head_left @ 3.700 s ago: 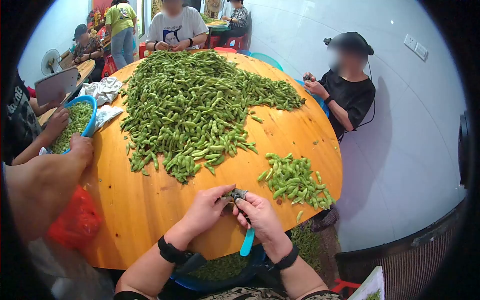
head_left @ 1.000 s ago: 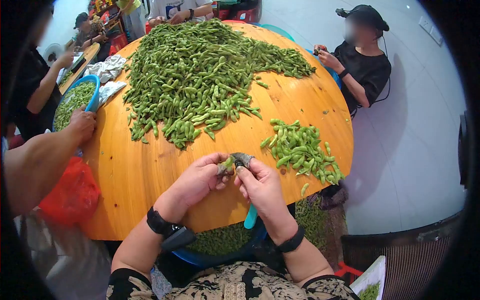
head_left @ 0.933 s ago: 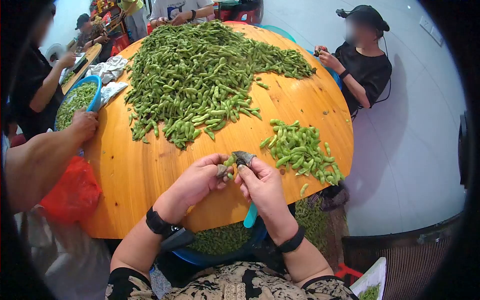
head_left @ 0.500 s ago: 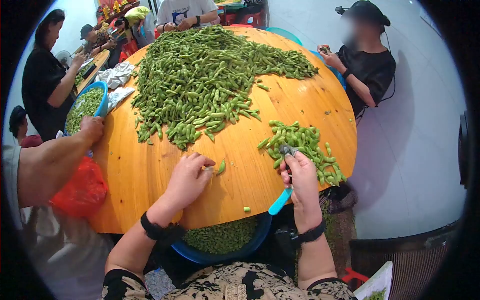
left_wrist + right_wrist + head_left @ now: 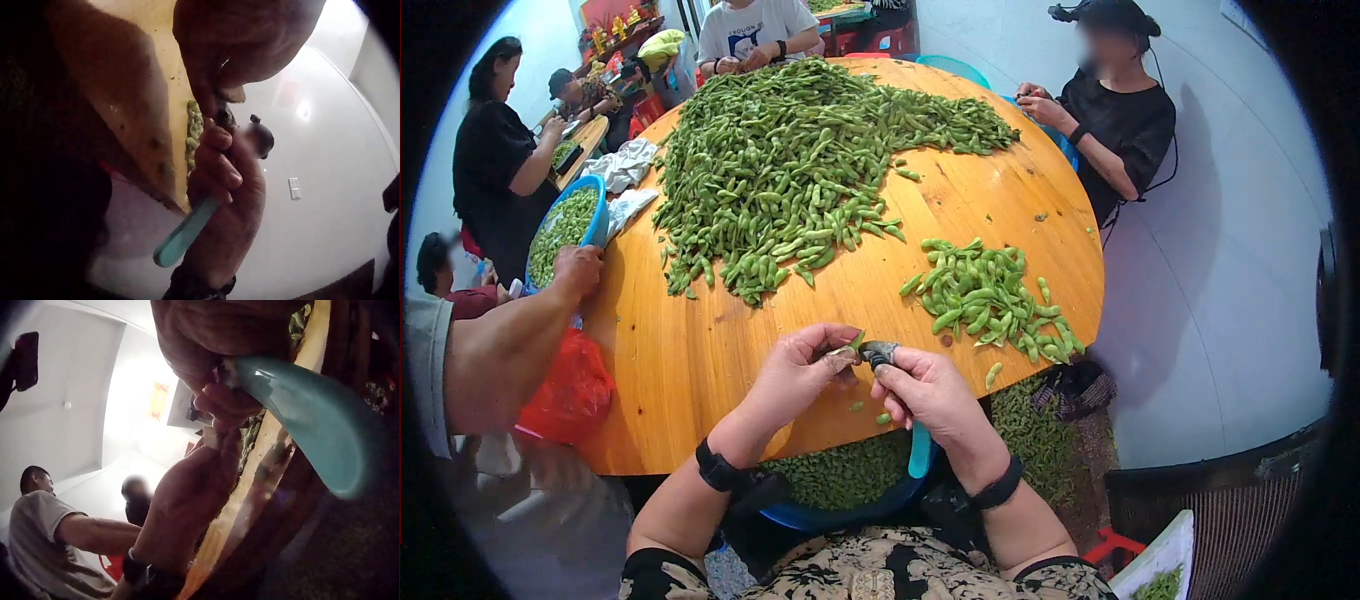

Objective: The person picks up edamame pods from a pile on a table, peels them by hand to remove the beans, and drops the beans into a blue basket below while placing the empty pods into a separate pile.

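Note:
In the head view the left hand (image 5: 800, 372) pinches a green pod (image 5: 857, 341) between thumb and fingers, above the near edge of the wooden table (image 5: 740, 400). Close against it, the right hand (image 5: 930, 392) grips a tool with a turquoise handle (image 5: 919, 450), which hangs below the palm; grey wrapping covers a fingertip or the tool's top, I cannot tell which. The handle (image 5: 187, 234) shows in the left wrist view, and large and near in the right wrist view (image 5: 306, 425). A small pile of pods (image 5: 990, 300) lies to the right of the hands.
A large heap of pods (image 5: 780, 170) covers the table's far side. Below the near edge stands a blue basin (image 5: 810, 518) of beans. At left, another person's arm (image 5: 520, 320) reaches to a blue basin (image 5: 600, 225); a red bag (image 5: 570, 390) hangs there. Another person sits at right.
Half a second ago the right hand was at the small pile and the left lay apart on the table. Both hands have come together, and the left now holds a pod.

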`<act>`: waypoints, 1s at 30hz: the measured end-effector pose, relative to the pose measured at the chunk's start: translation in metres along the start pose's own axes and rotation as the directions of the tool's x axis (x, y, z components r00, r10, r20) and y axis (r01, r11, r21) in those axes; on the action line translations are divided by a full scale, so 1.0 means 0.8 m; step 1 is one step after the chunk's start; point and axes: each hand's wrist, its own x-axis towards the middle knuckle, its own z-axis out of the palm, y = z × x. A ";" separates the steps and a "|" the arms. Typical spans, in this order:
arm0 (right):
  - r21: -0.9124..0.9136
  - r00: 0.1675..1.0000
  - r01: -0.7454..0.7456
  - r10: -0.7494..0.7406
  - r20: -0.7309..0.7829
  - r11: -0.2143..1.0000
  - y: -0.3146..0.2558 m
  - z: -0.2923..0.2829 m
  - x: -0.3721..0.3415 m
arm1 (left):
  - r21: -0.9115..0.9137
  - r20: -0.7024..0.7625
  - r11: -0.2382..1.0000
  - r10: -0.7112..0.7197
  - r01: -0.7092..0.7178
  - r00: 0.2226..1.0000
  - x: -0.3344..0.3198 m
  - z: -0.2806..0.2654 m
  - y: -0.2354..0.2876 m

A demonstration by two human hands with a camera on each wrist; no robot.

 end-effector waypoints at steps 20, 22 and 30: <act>0.217 0.991 0.065 -0.038 -0.130 0.974 0.015 0.012 0.013 | -0.501 0.267 0.853 -0.009 0.147 0.964 0.024 -0.012 -0.025; 0.249 0.992 0.049 -0.018 -0.126 0.967 0.011 0.012 0.015 | -0.464 0.242 0.874 -0.031 0.144 0.970 0.027 -0.011 -0.024; -0.113 0.967 0.080 -0.105 -0.232 0.990 0.006 0.024 0.016 | 0.755 0.166 0.507 0.464 -0.415 0.870 0.005 0.006 -0.009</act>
